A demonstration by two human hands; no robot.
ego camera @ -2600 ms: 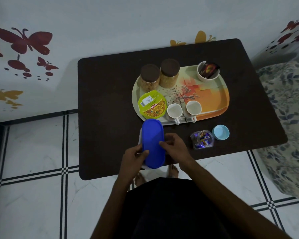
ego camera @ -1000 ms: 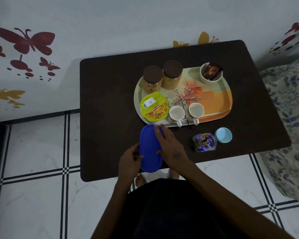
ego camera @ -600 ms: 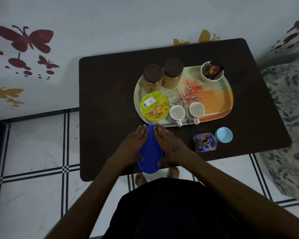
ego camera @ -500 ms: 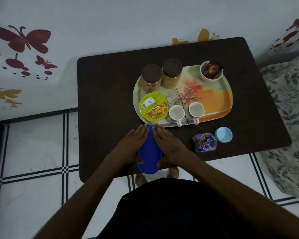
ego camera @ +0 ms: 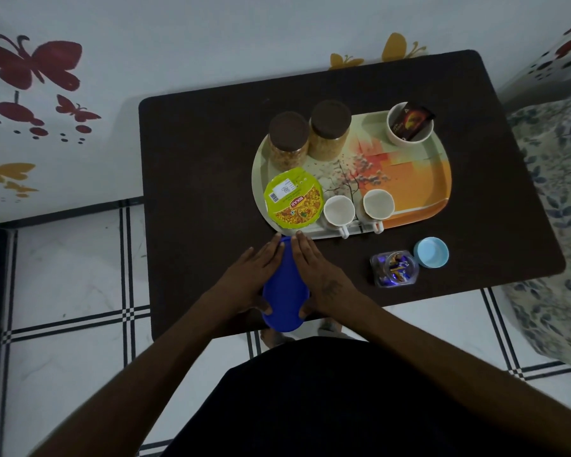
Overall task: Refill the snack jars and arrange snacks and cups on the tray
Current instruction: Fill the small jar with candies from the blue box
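Observation:
A blue-lidded oval container (ego camera: 285,291) stands on the dark table (ego camera: 198,179) near its front edge. My left hand (ego camera: 254,275) lies flat against its left side and my right hand (ego camera: 317,275) against its right side, fingers straight, thumbs at the near end. Just beyond is the printed tray (ego camera: 419,179), holding two brown-lidded snack jars (ego camera: 289,140) (ego camera: 330,128), a yellow-green snack pack (ego camera: 292,201), two white cups (ego camera: 339,211) (ego camera: 378,204) and a white bowl (ego camera: 409,128) with a dark packet in it.
A small clear jar of wrapped sweets (ego camera: 394,268) lies on the table to the right of my hands, with its light blue lid (ego camera: 431,252) beside it. A flower-print cover (ego camera: 554,206) borders the table's right side. A wall with butterfly stickers stands behind.
Both hands shifted from holding the blue lid's edges to lying flat along its two sides, and the lid now sits level on the container.

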